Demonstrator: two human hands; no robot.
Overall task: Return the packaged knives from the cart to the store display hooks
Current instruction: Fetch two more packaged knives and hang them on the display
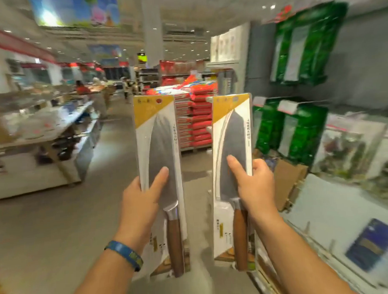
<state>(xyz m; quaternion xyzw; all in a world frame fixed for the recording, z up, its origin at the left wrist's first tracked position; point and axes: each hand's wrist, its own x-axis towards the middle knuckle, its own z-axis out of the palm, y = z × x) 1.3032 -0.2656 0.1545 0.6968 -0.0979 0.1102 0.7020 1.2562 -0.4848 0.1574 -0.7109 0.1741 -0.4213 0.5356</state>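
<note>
I hold two packaged knives upright in front of me, one in each hand. My left hand [142,200] grips the left packaged knife [159,148] at its left edge, thumb across the blade. My right hand [254,184] grips the right packaged knife [231,136] at its right edge, thumb on the blade. Each pack has a white card with a yellow top corner, a wide steel blade and a wooden handle pointing down. The display wall [351,57] with hanging green packs [299,44] is to my right. The cart is not in view.
A shelf unit [338,209] with boxed goods runs along the right, close to my right arm. A stack of red sacks [198,117] stands ahead in the aisle. Display tables [43,135] line the left. People stand far back near the left.
</note>
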